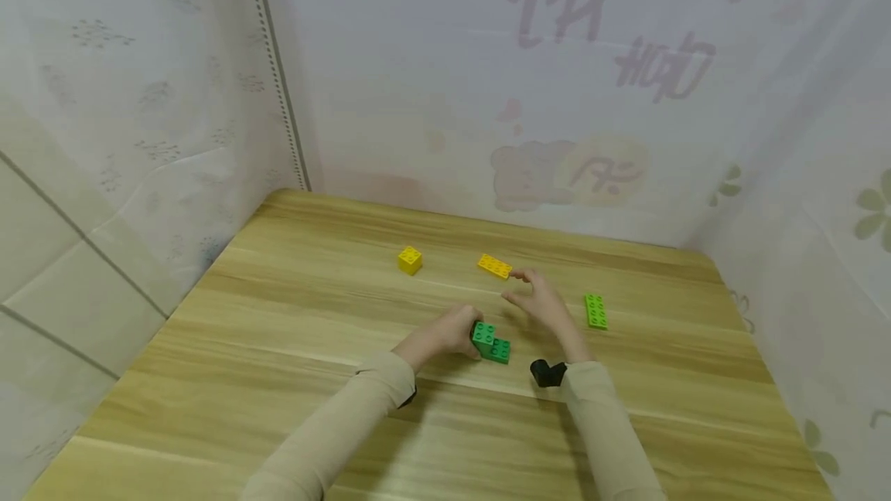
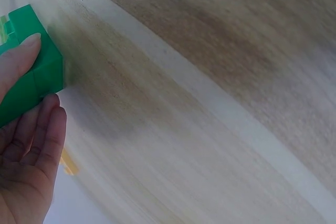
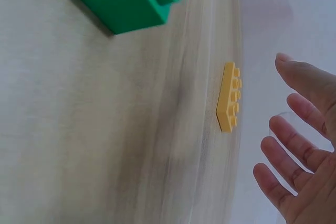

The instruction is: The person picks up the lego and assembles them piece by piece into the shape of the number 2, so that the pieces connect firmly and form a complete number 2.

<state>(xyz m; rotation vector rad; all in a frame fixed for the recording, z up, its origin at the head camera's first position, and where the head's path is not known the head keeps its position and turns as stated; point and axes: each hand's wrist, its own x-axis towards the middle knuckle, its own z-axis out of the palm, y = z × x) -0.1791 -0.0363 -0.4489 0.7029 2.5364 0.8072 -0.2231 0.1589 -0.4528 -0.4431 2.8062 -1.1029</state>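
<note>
My left hand [image 1: 459,328] holds a stack of green toy bricks [image 1: 483,335], a raised block beside a lower studded part. In the left wrist view the thumb lies across the green bricks [image 2: 48,66] and the fingers are below them. My right hand [image 1: 546,305] has its fingers spread and nothing in them. It is near the flat orange-yellow brick [image 1: 495,266]; in the right wrist view a gap shows between the fingers and that brick [image 3: 228,98].
A yellow cube-shaped brick [image 1: 410,260] sits toward the back of the wooden table [image 1: 334,277]. Right of my right hand lies a flat lime-green brick [image 1: 595,311]. Printed cloth [image 1: 418,83] hangs behind the table and along its sides.
</note>
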